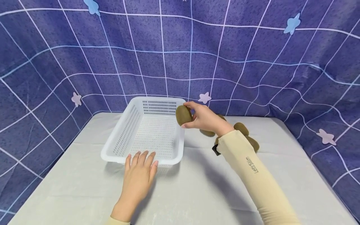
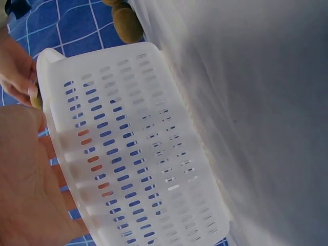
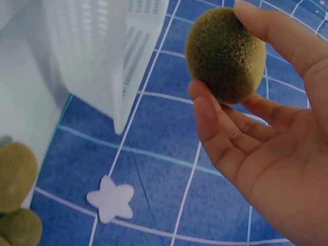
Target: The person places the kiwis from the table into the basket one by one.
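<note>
In the head view a brown kiwifruit [image 1: 183,115] is pinched between the thumb and fingers of my right hand [image 1: 206,118], just above the right rim of a white plastic basket [image 1: 180,147]. The right wrist view shows the same kiwifruit [image 3: 225,55] held up, away from the basket wall. My left hand [image 1: 138,178] lies over the basket's near rim with its fingers extended and spread. From the left wrist view, these fingers reach over the rim of the basket [image 2: 123,128]. The basket's slotted floor shows no fruit on it.
Several more kiwifruit [image 1: 241,128] lie on the white-covered table [image 1: 197,193] to the right of the basket, partly hidden behind my right forearm. A blue gridded cloth [image 1: 174,62] with star shapes rises behind and at both sides of the table.
</note>
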Motion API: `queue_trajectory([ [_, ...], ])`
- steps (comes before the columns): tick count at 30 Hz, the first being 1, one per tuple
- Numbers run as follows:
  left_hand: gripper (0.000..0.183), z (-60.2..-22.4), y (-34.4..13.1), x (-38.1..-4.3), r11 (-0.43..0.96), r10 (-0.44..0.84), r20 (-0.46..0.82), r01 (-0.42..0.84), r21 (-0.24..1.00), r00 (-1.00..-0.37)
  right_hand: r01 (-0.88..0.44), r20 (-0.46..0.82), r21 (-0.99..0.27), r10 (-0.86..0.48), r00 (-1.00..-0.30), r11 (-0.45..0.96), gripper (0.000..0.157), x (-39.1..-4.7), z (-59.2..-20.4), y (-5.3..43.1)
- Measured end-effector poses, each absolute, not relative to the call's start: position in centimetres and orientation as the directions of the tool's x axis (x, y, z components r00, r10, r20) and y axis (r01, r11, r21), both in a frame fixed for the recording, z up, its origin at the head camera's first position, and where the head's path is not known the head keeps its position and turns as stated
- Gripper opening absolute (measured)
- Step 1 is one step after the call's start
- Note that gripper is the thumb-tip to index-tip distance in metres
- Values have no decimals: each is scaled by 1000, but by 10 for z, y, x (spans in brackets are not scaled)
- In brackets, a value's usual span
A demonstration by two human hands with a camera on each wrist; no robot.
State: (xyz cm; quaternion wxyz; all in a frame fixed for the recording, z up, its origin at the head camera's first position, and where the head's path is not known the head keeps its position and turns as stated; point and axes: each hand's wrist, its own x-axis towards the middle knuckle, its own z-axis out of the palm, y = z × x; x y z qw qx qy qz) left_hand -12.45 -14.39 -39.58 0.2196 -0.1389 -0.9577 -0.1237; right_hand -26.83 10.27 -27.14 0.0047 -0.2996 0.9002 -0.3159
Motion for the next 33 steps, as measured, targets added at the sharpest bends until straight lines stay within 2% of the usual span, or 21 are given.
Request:
queue_trajectory([
  [7,44,-396,-145,-124,932,214,472,324,164,-855,-529,199,-612,-534,-822,587,81,-278,-266,78],
  [17,43,-397,-144,-123,931,215,489,328,158,-845,-408,157,-709,-436,-886,575,83,-295,-270,46],
  [24,45,-397,-143,-123,935,208,454,312,167,-866,-348,126,-745,-392,-911,570,82,-303,-278,22],
  [33,42,-396,-143,-123,939,201,481,308,154,-853,-181,6,-842,-326,-945,508,84,-306,-286,-9],
])
